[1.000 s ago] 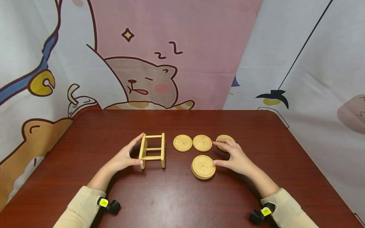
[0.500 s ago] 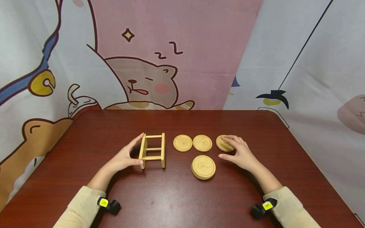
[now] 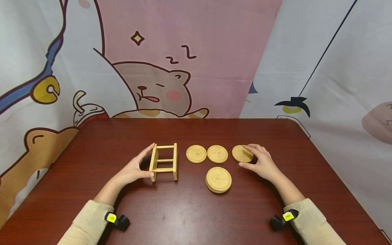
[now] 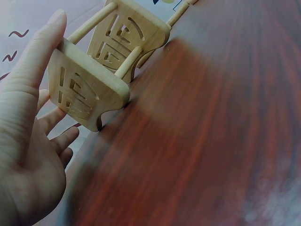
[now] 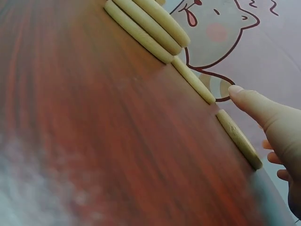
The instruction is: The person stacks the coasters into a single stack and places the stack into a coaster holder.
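A small wooden coaster rack (image 3: 164, 160), with two side panels joined by rods, stands left of centre. My left hand (image 3: 133, 169) grips its left panel, thumb at the near edge and forefinger at the far edge. The left wrist view shows cut-out slots in the panel (image 4: 75, 89). At the right, a round wooden coaster (image 3: 241, 154) lies flat. Spread over its right edge, my right hand (image 3: 261, 164) has the thumb at the near side and fingertips overlapping the far rim. In the right wrist view the thumb (image 5: 247, 97) is apart from that coaster (image 5: 239, 139).
Two coasters, one left (image 3: 196, 154) and one right (image 3: 217, 154), lie side by side between rack and right hand. Nearer me is a short coaster stack (image 3: 218, 179), a leafy sprig engraved on top. All rest on a dark red table (image 3: 183, 217) before a cartoon-printed cloth (image 3: 220, 44).
My right hand has moved right, away from beside the coaster stack, to the right edge of the far-right coaster, uncovering most of it. The left hand and rack have stayed put.
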`<state>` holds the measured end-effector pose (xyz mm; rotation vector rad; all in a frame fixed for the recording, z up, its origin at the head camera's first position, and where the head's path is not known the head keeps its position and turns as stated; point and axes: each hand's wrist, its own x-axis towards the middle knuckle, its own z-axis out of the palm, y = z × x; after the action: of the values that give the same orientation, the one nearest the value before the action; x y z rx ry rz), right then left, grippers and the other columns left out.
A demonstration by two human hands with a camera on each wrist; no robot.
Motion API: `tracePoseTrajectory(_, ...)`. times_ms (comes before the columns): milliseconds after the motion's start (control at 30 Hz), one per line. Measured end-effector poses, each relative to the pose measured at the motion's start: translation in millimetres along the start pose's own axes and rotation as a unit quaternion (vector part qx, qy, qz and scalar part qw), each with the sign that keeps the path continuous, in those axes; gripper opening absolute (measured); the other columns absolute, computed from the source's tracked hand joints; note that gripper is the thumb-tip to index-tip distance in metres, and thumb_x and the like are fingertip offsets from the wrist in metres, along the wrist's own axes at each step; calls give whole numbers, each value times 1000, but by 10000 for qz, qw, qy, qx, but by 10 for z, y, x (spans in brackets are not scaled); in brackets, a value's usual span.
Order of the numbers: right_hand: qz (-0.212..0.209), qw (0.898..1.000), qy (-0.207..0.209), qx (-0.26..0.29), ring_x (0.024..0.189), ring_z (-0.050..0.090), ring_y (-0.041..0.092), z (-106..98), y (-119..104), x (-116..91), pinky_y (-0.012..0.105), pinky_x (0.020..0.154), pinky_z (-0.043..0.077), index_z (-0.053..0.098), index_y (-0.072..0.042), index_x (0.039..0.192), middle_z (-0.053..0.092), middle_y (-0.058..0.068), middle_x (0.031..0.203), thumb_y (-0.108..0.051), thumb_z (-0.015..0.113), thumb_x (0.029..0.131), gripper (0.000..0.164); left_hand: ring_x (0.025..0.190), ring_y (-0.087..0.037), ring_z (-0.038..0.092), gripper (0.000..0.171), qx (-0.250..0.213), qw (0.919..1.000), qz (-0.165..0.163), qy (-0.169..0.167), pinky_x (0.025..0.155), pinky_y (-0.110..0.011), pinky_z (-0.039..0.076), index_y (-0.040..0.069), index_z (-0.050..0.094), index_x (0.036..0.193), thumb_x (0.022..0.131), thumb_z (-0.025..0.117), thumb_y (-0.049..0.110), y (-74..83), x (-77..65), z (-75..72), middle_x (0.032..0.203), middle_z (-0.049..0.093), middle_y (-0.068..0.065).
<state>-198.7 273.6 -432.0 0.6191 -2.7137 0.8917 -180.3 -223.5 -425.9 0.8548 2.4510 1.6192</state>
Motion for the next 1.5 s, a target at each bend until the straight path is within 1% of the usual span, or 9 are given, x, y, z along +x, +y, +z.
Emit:
tracePoseTrajectory(267,144,9999,-16,-61,117,40,42,3,88,22,63,95,22,52,-1,135,47,22,128,-36,82,75,75,134,-38,28,103,0,10000,61,11,103,-64,14,18,22,154,71,83,15,-4,2,0,153,28,-16)
tracePoseTrajectory(400,253,9996,-74,-97,118,39,42,5,121,32,63,96,21,51,-1,136,47,23,129,-38,82,75,77,135,-36,27,103,6,10000,58,-7,103,-64,13,22,22,154,71,83,16,-10,2,0,153,27,-15)
tracePoseTrajectory(633,352,9990,-223,-154,120,39,41,16,164,47,62,97,22,50,-1,137,47,23,131,-43,81,75,81,133,-37,29,103,-52,10000,80,-26,103,-64,13,18,21,154,72,83,16,-17,4,-2,151,30,-18)
tracePoseTrajectory(733,312,9991,-219,-182,119,39,40,24,170,52,61,97,23,50,-2,137,48,21,130,-44,80,74,81,134,-37,28,103,-40,10000,36,-19,103,-64,13,21,21,154,72,83,19,-13,2,-7,152,29,-17)
tracePoseTrajectory(967,230,9991,-143,-327,118,40,41,50,189,43,60,95,25,52,-2,135,49,21,129,-43,80,75,78,135,-37,27,103,-41,10000,7,-19,103,-65,12,19,21,154,72,83,20,-4,0,-4,152,28,-16)
tracePoseTrajectory(1200,272,9989,-169,-352,119,39,42,63,187,32,60,96,24,53,-2,135,48,22,129,-42,78,78,74,134,-37,28,103,-23,10000,17,-16,103,-64,13,21,21,154,72,83,18,-15,-2,4,152,29,-16)
tracePoseTrajectory(1267,264,9989,-170,-334,119,40,42,61,182,29,60,96,25,53,-2,135,49,22,129,-41,78,78,74,134,-37,28,103,-21,10000,29,-21,103,-64,13,20,21,154,72,83,18,-18,-2,4,152,29,-16)
tracePoseTrajectory(1400,218,9992,-154,-305,118,40,41,58,182,27,59,95,25,53,-2,135,50,20,127,-40,79,78,73,134,-37,29,103,-26,10000,69,-41,102,-65,13,13,20,154,72,83,17,-20,-3,2,151,29,-17)
tracePoseTrajectory(1500,188,9994,-142,-268,118,40,40,54,182,24,59,95,26,54,-2,134,50,19,127,-39,79,77,73,134,-37,29,104,-6,10000,61,-30,103,-64,13,13,20,154,72,83,16,-19,0,3,152,29,-17)
